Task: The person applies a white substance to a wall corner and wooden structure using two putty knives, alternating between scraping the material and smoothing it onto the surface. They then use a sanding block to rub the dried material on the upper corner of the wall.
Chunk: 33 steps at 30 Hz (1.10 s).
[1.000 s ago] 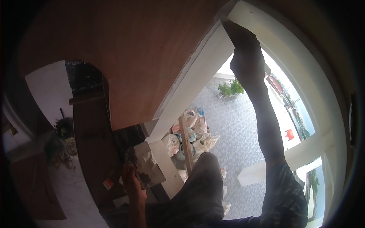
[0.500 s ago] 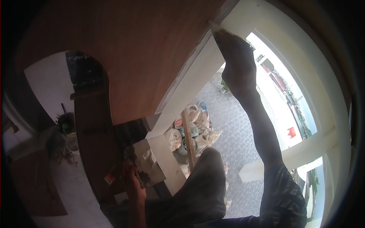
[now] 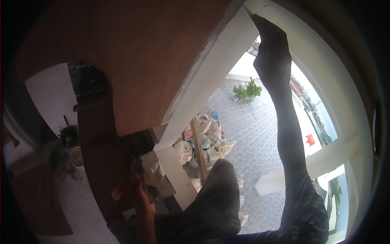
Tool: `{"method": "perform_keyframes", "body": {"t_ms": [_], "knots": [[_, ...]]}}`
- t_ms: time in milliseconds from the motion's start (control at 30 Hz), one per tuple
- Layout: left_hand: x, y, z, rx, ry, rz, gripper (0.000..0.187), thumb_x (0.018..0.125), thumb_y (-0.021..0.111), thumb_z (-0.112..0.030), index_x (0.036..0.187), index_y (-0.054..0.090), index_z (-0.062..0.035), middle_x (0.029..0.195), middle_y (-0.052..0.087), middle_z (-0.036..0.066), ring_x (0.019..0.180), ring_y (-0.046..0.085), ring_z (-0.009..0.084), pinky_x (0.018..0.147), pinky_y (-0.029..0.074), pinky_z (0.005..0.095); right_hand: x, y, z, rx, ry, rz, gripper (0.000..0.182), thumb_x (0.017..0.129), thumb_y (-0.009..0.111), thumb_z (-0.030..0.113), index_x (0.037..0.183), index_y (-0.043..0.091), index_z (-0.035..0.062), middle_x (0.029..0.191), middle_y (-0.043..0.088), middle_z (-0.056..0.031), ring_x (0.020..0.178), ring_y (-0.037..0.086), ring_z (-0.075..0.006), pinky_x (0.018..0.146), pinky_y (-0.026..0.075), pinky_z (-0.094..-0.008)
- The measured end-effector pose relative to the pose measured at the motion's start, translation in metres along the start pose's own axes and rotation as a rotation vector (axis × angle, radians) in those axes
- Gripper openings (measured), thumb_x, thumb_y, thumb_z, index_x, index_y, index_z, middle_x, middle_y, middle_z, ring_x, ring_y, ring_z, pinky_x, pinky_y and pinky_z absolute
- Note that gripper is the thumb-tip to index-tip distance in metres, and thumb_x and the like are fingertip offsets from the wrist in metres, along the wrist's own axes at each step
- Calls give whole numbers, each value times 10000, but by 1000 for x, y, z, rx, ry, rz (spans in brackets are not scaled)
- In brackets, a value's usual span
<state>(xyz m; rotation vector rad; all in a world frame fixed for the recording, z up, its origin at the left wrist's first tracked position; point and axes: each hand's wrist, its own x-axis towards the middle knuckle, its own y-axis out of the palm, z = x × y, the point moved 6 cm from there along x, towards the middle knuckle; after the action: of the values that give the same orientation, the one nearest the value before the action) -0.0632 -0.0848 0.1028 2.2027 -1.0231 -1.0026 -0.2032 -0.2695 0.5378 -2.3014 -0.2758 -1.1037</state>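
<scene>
High on the right, my right hand is closed around a putty knife, of which only the thin blade tip shows. The tip meets the upper end of the seam between a brown wooden panel and a white strip. Rough whitish filler runs along the panel edge. Low on the left, my left hand grips a flat plate carrying a pale lump and dark smears. Its fingers are partly in shadow.
Knotted plastic bags lie on the patterned floor below, with a wooden plank across them. Farther off stands a green plant. A white frame curves along the right. A small orange box lies near my left hand.
My right hand has moved up and to the right along the panel edge with the putty knife. The plant has come fully into view. My left hand stays nearly in place with the plate.
</scene>
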Motion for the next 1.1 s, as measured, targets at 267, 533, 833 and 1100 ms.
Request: {"method": "perform_keyframes", "body": {"t_ms": [267, 533, 833, 1100], "knots": [[0, 0, -1, -30, 28, -66, 404, 969, 592, -236, 1313, 513, -40, 1173, 609, 87, 1059, 597, 200, 903, 474, 346, 36, 7, -21, -12, -267, -246, 479, 758, 446, -174, 1180, 609, -19, 1109, 638, -225, 1063, 597, -423, 909, 505, -464], [-3, 0, -5, -10, 30, -50, 357, 964, 590, -206, 1270, 553, -27, 1145, 628, 91, 1020, 618, 201, 879, 484, 343, 16, 34, -33, -119, 24, 0, 619, 776, 518, -151, 1317, 590, 139, 1312, 608, -97, 1178, 570, -308, 1015, 475, -398], [-4, -2, -4, -2, 52, -15, 401, 979, 583, -250, 1304, 525, -23, 1214, 610, 111, 1087, 598, 212, 924, 477, 352, -19, 51, -15, -26, -6, 110, 559, 762, 538, -144, 1262, 624, 90, 1253, 640, -111, 1142, 595, -317, 997, 482, -409], [-2, -3, -4, 32, 12, -18, 483, 977, 563, -231, 1394, 450, -14, 1290, 573, 135, 1163, 576, 245, 981, 465, 370, -50, 58, 11, 106, -14, 129, 567, 773, 554, -141, 1275, 627, 112, 1270, 620, -85, 1191, 562, -286, 1018, 450, -405]]}}
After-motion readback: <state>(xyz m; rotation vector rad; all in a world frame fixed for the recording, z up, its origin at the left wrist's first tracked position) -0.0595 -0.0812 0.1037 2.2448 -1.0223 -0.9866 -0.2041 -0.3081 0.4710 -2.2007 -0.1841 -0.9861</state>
